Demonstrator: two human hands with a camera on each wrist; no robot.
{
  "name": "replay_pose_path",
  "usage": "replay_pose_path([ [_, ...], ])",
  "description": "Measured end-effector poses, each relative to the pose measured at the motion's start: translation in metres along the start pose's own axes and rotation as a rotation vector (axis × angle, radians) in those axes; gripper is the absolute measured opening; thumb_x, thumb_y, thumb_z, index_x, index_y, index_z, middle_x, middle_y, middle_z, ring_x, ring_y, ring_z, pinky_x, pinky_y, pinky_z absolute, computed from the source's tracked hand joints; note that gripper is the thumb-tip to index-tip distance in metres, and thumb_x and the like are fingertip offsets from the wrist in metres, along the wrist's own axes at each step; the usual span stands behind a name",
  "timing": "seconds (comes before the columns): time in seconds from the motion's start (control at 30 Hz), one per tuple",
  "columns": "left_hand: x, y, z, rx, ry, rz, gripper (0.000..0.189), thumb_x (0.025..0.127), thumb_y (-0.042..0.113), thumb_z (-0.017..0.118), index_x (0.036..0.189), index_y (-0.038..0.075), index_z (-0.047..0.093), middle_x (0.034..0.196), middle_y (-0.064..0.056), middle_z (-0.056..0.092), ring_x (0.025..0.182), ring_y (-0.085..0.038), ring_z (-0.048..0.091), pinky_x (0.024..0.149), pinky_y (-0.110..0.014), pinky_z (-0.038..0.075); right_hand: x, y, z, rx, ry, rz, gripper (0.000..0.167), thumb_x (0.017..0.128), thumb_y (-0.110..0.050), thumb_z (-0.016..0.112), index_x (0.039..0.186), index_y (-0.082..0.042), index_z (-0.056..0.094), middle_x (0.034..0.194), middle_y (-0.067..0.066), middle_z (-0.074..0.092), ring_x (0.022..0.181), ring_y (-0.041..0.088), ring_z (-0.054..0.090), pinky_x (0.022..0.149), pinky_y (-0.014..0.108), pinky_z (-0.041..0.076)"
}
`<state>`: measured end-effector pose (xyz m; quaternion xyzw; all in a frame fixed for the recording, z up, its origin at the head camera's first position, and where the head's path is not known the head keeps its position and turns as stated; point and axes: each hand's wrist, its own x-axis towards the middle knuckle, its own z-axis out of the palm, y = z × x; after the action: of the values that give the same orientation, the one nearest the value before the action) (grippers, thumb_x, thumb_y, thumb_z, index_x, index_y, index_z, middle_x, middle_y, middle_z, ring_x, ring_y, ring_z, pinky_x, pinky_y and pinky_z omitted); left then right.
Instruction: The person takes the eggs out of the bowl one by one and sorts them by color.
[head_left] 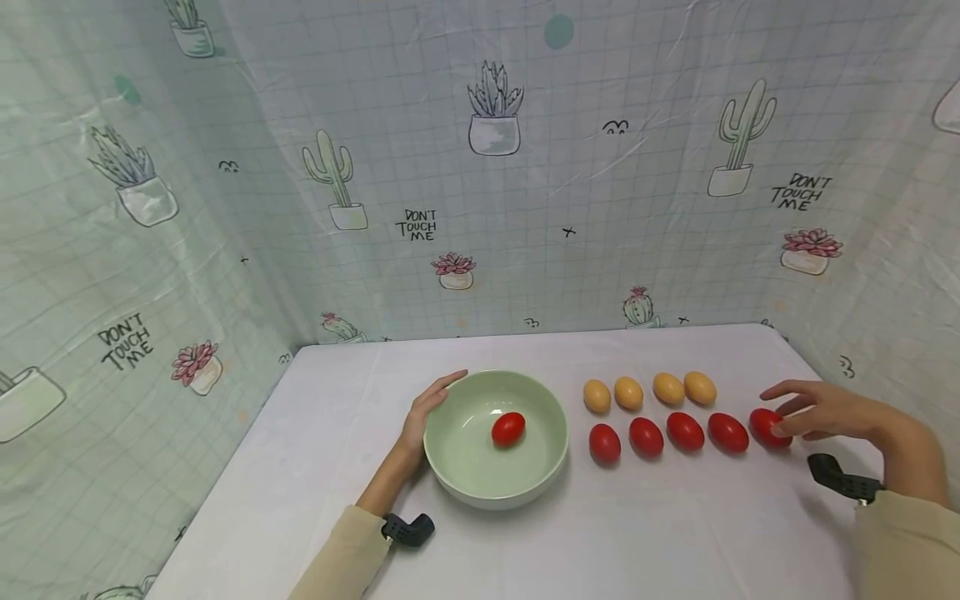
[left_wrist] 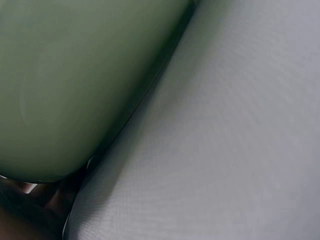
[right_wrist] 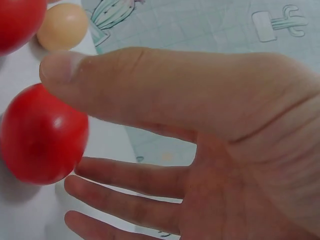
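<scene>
A pale green bowl [head_left: 467, 457] stands on the table with one red egg-shaped piece [head_left: 508, 429] inside. My left hand [head_left: 422, 418] rests along the bowl's left side, fingers extended against its outer wall; the left wrist view shows mostly the bowl's side [left_wrist: 75, 85]. At the right end of a row of red egg-shaped pieces, my right hand [head_left: 840, 409] is around the last red egg [head_left: 763, 425]. In the right wrist view the thumb overlaps that egg [right_wrist: 42, 135], and the fairly straight fingers [right_wrist: 135, 177] reach its lower edge.
Several other red eggs [head_left: 685, 432] line up between the bowl and my right hand. Behind them lie several smaller yellow-tan eggs [head_left: 628, 393]. The white table [head_left: 600, 542] ends at a cactus-printed curtain [head_left: 570, 275] at the back and sides.
</scene>
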<state>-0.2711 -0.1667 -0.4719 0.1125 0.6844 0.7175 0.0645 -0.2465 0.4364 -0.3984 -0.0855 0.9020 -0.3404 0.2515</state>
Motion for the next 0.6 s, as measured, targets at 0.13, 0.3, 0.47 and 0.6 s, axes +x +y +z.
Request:
replay_pose_path([
  [0.13,0.0,0.0,0.0,0.006,0.004,-0.002,0.049,0.108,0.023,0.03,0.153,0.014,0.049,0.157,-0.011,0.05,0.136,-0.022,0.057,0.1,-0.024,0.055,-0.004,-0.007,-0.001,-0.063,0.051,-0.033,0.072,0.096,-0.029,0.069,0.145,0.013,0.036,0.137,0.047,0.046,0.112,0.037,0.064,0.09,0.055,0.061],
  [0.3,-0.001,-0.001,-0.001,-0.006,0.003,-0.008,0.049,0.108,0.024,0.031,0.153,0.014,0.049,0.157,-0.011,0.05,0.133,-0.018,0.059,0.099,-0.024,0.056,-0.005,-0.024,0.003,-0.142,0.183,-0.115,0.068,0.093,-0.027,0.072,0.143,0.009,0.044,0.137,0.044,0.049,0.117,0.053,0.058,0.082,0.059,0.06],
  [0.47,0.0,-0.002,-0.002,-0.006,-0.014,-0.006,0.049,0.109,0.025,0.031,0.153,0.015,0.048,0.158,-0.01,0.049,0.136,-0.021,0.057,0.101,-0.024,0.055,-0.004,-0.048,0.008,-0.159,0.267,-0.183,0.063,0.092,-0.025,0.074,0.143,0.005,0.049,0.137,0.037,0.054,0.119,0.054,0.057,0.081,0.06,0.059],
  [0.6,0.0,-0.002,-0.002,0.0,-0.022,0.0,0.05,0.109,0.026,0.031,0.154,0.014,0.047,0.159,-0.011,0.048,0.138,-0.024,0.055,0.102,-0.024,0.055,-0.003,-0.068,0.013,-0.166,0.295,-0.232,0.058,0.093,-0.024,0.075,0.141,0.0,0.054,0.138,0.03,0.059,0.117,0.041,0.064,0.082,0.045,0.062],
])
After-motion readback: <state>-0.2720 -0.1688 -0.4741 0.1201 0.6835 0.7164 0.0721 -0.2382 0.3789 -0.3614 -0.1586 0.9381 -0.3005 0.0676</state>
